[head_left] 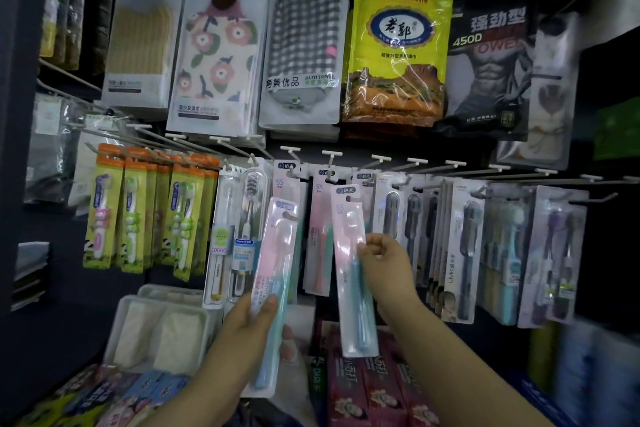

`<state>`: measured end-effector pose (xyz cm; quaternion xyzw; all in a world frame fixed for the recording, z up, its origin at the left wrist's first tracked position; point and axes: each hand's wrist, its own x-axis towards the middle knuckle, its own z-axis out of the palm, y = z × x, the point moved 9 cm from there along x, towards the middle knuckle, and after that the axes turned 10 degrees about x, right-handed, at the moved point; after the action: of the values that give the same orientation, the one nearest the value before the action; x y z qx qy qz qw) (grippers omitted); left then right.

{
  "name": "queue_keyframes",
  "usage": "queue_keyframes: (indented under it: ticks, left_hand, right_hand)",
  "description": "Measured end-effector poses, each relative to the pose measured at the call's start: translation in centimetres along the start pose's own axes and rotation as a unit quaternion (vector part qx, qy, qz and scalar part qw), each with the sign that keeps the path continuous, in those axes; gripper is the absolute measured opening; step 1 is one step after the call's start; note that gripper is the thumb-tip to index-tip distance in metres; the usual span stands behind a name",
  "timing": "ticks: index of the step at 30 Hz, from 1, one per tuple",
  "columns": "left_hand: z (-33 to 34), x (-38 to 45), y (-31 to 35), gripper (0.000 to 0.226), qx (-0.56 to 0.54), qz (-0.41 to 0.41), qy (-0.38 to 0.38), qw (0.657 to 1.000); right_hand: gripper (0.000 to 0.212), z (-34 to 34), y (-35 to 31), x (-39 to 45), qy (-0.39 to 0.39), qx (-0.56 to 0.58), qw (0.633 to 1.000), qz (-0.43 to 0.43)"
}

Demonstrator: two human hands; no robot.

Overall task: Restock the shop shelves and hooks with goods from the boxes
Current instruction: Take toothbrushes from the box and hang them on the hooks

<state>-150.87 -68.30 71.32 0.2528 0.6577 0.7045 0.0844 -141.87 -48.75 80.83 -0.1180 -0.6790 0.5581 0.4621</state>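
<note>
Head view: right hand (382,258) pinches a toothbrush pack (353,274) just below its hook (332,163); left hand (258,317) grips a second pack (273,291). Step: hanging stock. Next, the pack's slot, apparently unhooked, must meet the hook tip. Legible: "BATH TOWEL", "LAOGUOZAQJIN", "450D" on hanging towel packs (301,55).

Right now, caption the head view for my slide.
Both hands hold packaged toothbrushes at the hook rack: right hand lifts one pack toward a hook; left hand holds another.
</note>
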Motion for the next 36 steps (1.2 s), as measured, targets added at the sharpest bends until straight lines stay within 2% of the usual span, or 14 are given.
queue_keyframes:
  ticks: [3,6,15,20,27,30,32,34,36]
  left_hand:
    - [0.0,-0.5,0.8,0.025,-0.001,0.017,-0.019,1.0]
    - [0.1,-0.4,1.4,0.018,0.004,0.025,-0.017,1.0]
    - [0.0,-0.5,1.8,0.02,-0.001,0.009,-0.014,1.0]
    - [0.6,-0.5,2.8,0.014,0.008,0.035,-0.033,0.999]
    - [1.2,0.3,1.4,0.02,-0.04,-0.008,-0.039,0.998]
    - [1.5,0.5,0.8,0.021,-0.025,-0.029,-0.041,0.998]
    - [1.5,0.6,0.5,0.023,-0.005,-0.022,-0.031,0.999]
    - [1.9,0.3,0.7,0.017,0.009,-0.006,-0.024,1.0]
    - [2.5,0.1,1.1,0.023,0.024,0.014,-0.022,0.999]
  right_hand:
    - [0.011,-0.6,-0.5,2.0,0.023,-0.009,1.0,-0.013]
    - [0.01,-0.7,-0.8,3.3,0.036,-0.027,0.999,-0.023]
    - [0.011,-1.3,0.3,5.8,0.07,0.01,0.997,0.011]
    - [0.018,-1.3,1.7,6.5,0.077,0.019,0.996,0.037]
    - [0.01,-1.5,3.9,7.8,0.1,-0.02,0.991,0.089]
    - [0.017,-1.3,4.9,6.3,0.115,-0.038,0.99,0.069]
    - [0.014,-0.4,4.2,4.2,0.084,-0.023,0.996,0.03]
    - [0.017,1.7,3.2,1.4,-0.019,0.003,1.0,0.02]
    - [0.022,4.2,1.9,-1.8,-0.145,0.01,0.989,0.019]
